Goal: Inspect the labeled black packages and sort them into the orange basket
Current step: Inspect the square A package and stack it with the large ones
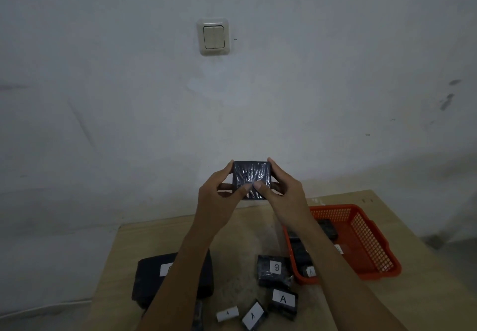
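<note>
Landmark = orange basket on tabletop. Far left of it: big black package, label half hidden by forearm. Up-left of basket, raised: left hand and right hand both pinch small black package, grip on opposite side edges, thumbs on near face. No label visible on that face. Labeled packages lie beside basket's left wall; more inside it.
</note>
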